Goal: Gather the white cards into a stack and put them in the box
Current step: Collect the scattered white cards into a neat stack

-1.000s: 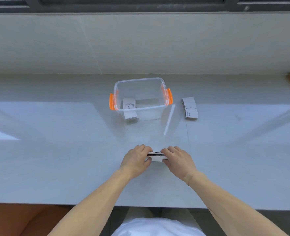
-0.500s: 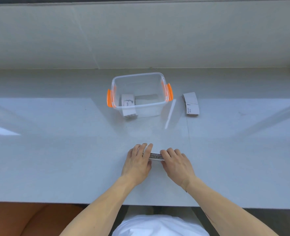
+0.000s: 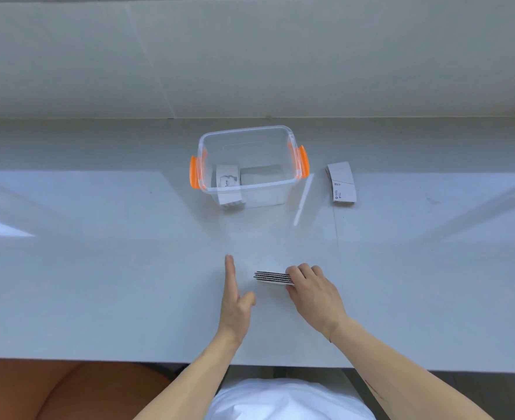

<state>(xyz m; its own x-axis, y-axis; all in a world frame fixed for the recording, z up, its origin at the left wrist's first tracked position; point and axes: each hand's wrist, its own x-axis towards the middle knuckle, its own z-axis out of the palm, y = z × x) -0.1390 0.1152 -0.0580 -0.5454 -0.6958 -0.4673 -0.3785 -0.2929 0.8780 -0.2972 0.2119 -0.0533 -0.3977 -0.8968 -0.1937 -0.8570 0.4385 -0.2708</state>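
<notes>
I note right hand (image 3: 312, 291) pinching stack (image 3: 272, 277) by its right end, near table (image 3: 98, 283) front edge, edges squared for lifting. Left hand (image 3: 235, 298) flat, fingers straight, empty, just left of stack. Box (image 3: 247, 168) toward back edge, cards inside; second pile (image 3: 342, 183) beside its right.

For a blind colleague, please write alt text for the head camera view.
The right hand holds a stack of white cards on edge on a pale counter, while the left hand is open beside it. Behind stands a clear box with orange latches containing cards; another card stack lies to its right.
</notes>
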